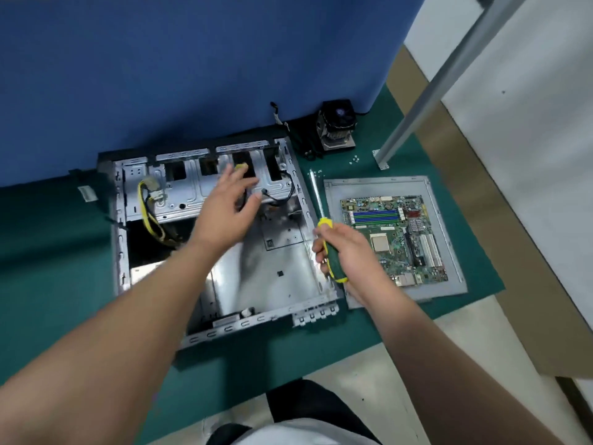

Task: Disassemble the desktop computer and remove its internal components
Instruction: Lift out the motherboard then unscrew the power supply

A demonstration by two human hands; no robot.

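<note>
Bare matt grey metal case (282, 271) on a smooth green mat (57, 252).

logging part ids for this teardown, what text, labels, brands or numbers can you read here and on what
None can be read.
Motherboard: printing too small and blurred.
White sticker on the computer case near edge: blurred.
Small label on the mat left of the case: blurred.
Cooler fan hub: no legible mark.
Screwdriver handle: no readable text.
</note>
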